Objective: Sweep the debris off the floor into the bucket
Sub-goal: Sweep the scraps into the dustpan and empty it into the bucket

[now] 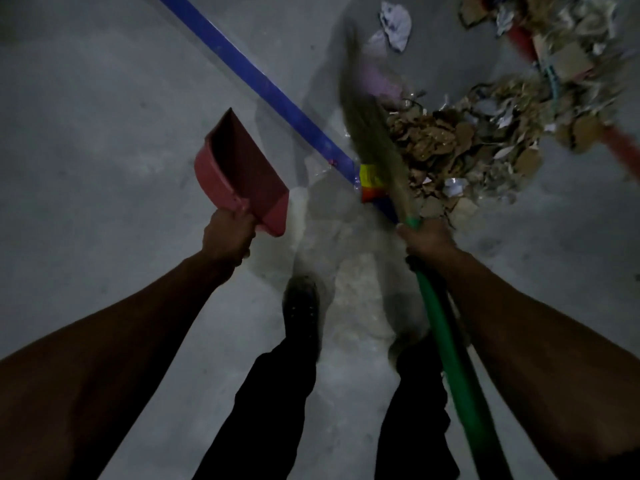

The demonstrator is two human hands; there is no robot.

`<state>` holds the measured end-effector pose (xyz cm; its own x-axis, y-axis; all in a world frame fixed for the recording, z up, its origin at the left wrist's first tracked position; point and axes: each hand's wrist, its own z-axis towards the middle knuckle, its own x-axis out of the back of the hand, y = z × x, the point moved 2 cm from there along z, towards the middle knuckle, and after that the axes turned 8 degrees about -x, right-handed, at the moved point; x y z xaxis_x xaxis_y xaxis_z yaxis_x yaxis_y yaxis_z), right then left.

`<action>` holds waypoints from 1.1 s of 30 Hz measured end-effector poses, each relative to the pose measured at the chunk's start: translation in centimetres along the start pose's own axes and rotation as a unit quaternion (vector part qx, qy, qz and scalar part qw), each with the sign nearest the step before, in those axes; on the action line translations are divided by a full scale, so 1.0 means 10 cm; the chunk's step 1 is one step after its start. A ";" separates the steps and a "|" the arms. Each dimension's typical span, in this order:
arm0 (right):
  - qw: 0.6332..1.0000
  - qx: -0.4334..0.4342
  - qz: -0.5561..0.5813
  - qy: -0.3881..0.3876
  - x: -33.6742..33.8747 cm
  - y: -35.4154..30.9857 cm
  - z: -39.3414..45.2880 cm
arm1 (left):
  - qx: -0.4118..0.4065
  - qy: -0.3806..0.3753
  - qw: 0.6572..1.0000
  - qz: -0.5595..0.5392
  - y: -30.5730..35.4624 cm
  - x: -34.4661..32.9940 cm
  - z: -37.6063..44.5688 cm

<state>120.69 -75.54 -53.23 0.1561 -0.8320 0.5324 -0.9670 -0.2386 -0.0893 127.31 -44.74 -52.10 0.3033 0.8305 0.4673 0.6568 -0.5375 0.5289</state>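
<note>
There is one camera, worn on the person's head. It looks forward and straight down at the floor (86, 150), close above both arms, legs and the nearby pile of scraps (467, 147).

No text, label, brand, number or sign can be read anywhere in the dim, blurred view. The crumpled white scrap (396, 25) far on the floor carries dark marks, too smeared to tell.
</note>
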 end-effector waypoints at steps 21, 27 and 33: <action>0.967 0.108 -0.200 -0.119 0.92 0.62 0.46 | 0.042 0.059 0.997 0.042 0.45 -1.26 -0.84; 0.976 0.132 -0.161 -0.067 2.05 0.63 0.98 | 0.062 0.114 0.992 0.008 0.59 -1.93 -1.31; 0.948 0.186 -0.212 -0.146 2.37 1.15 0.62 | 0.128 0.140 0.980 -0.053 0.58 -2.40 -1.79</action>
<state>114.48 -101.12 -46.81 0.6166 -0.7124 0.3350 -0.6757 -0.6973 -0.2391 111.51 -70.45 -47.56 0.0468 0.7876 0.6144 0.8367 -0.3669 0.4066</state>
